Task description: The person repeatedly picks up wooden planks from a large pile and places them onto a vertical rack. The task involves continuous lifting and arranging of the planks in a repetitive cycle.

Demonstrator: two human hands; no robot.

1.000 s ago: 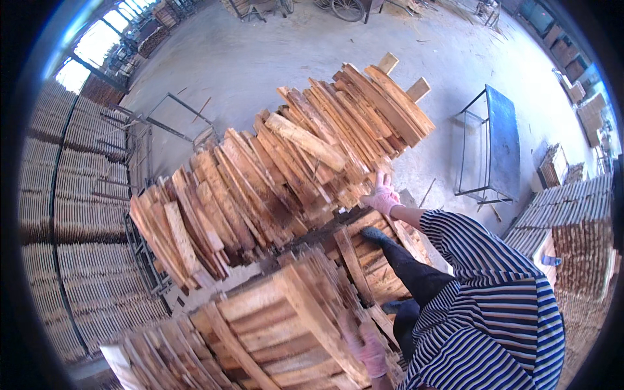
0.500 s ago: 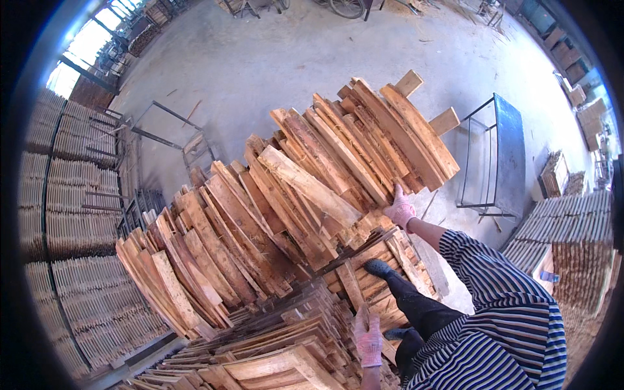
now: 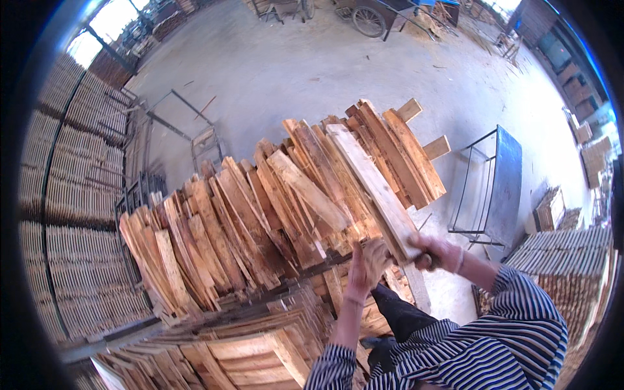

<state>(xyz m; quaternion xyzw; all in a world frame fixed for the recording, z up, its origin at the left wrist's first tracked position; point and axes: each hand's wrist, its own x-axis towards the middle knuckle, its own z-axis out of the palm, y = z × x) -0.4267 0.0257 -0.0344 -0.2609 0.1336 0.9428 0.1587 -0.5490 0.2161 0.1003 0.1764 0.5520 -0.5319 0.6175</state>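
A pale plank lies slanted over the pile of rough wooden boards, its far end resting toward the back of the pile. My right hand, in a pinkish glove, is closed around the plank's near end. Just left of that end is my left hand, raised at the near edge of the pile. Its fingers are smeared by motion, and whether they touch the plank is unclear. The boards lie side by side in a long row, some with bark edges.
A second stack of boards stands close by at lower left. Tall stacks of slats line the left side. A metal frame and a dark table stand beyond the pile. More stacked slats are at right.
My right hand has taken hold of the pale plank, which now lies across the pile. My left hand has risen from the lower stack to the pile's near edge. The view has shifted.
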